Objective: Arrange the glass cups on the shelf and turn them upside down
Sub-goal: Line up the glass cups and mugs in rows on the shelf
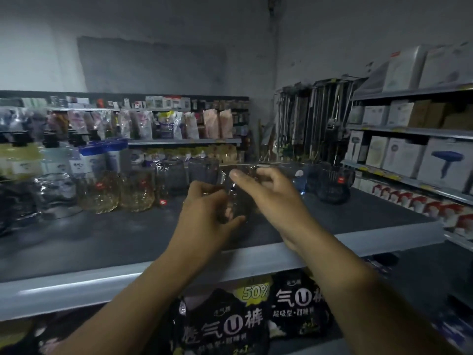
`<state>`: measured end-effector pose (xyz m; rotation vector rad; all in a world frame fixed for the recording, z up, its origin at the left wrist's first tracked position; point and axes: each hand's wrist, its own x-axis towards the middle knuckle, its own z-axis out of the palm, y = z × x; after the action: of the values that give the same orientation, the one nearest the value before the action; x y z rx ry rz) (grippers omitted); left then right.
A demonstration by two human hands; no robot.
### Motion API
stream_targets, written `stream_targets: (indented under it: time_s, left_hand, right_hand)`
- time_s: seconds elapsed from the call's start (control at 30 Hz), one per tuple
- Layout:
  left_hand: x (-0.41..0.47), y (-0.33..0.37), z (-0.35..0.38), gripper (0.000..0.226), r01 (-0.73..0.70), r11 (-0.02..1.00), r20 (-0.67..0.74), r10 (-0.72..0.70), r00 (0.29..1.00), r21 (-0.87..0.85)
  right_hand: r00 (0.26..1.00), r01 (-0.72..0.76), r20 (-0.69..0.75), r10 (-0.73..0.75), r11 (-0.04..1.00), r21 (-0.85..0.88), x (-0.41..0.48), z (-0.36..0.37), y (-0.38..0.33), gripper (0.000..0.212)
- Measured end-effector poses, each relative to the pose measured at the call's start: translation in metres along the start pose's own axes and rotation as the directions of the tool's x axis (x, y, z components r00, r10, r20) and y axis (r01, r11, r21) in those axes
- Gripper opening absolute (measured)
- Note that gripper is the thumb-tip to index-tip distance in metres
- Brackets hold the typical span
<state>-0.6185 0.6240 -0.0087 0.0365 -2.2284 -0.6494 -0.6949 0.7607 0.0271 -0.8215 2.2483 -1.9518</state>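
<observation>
Hands both on one clear glass cup [234, 203], held over the dark shelf [89, 242] near its middle. Upright or inverted: cannot tell in the dim light. Left hand [204, 211]: fingers curled round the cup's side. Right hand [268, 198]: thumb and curled fingers over its top. Amber cups [115, 192] stand behind at left — dark cups [332, 184] at right.
</observation>
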Motion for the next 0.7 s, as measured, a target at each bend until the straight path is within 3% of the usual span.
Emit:
stream_targets:
  time_s: [0.1,0.23,0.4,0.5,0.6,0.7]
  left_hand:
    - [-0.002,0.001,0.000,0.036,-0.055,0.998,0.095,0.054,0.994,0.005]
    - [0.003,-0.009,-0.013,0.040,-0.017,0.999,0.246,0.007,0.969,0.037]
    - [0.033,-0.023,-0.038,0.055,0.125,0.992,0.397,-0.124,0.909,0.023]
    - [0.059,-0.038,-0.045,0.071,0.164,0.977,0.492,-0.078,0.867,-0.133]
    - [0.077,-0.047,-0.051,0.053,0.145,0.974,0.613,-0.008,0.790,-0.173]
    - [0.082,-0.056,-0.051,0.029,0.119,0.981,0.643,0.006,0.766,-0.152]
  right_hand:
    - [0.999,0.013,0.043,-0.012,1.000,-0.009,0.012,0.002,0.006,0.094]
    - [0.998,0.055,0.023,-0.054,0.998,-0.044,0.038,0.000,0.015,0.066]
    - [0.962,0.056,0.270,-0.040,0.997,-0.051,0.059,-0.008,0.018,0.074]
    - [0.911,0.095,0.410,-0.049,0.991,-0.091,0.067,-0.011,0.017,0.071]
    - [0.870,0.224,0.481,-0.110,0.956,-0.187,0.071,-0.026,0.012,0.060]
    - [0.892,0.362,0.365,-0.265,0.904,-0.229,0.075,-0.053,0.006,0.034]
